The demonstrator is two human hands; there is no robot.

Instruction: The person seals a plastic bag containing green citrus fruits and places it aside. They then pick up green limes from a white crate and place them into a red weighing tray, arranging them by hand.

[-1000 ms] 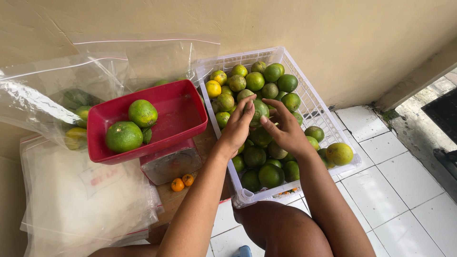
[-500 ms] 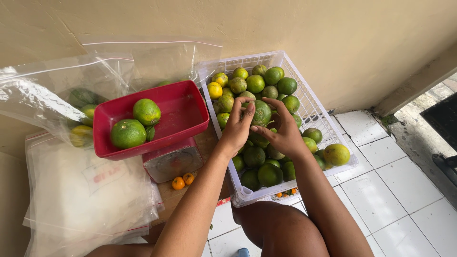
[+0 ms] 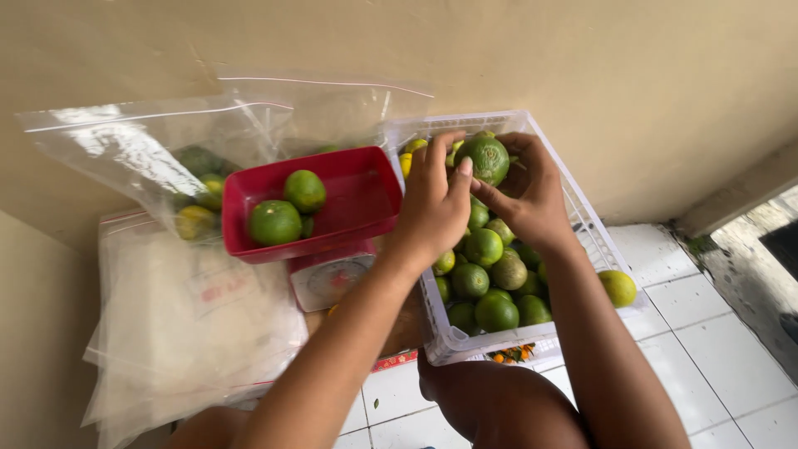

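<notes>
Two hands meet over the far end of the white basket [image 3: 603, 254], and between them we hold one green citrus fruit [image 3: 486, 158]. Our right hand [image 3: 532, 195] cups it from the three o'clock side, its grip closed around the fruit, while our left hand [image 3: 436, 204] presses fingertips against it from nine o'clock; both grips look narrow and share the same fruit. Below them the basket is heaped with more green and yellowish fruit, and one yellow-green fruit [image 3: 618, 288] sits at the basket's rim at four o'clock.

At nine o'clock from the hands stands a red tray [image 3: 357, 204] on a small scale [image 3: 328, 281], with a few green fruit already in it. Clear plastic bags [image 3: 158, 158] lean against the wall beyond it, some fruit inside.

We judge the step in hand to be picking and checking one fruit. A next move would call for carrying it leftward, clear of the basket wall, and lowering it gently into the tray.
</notes>
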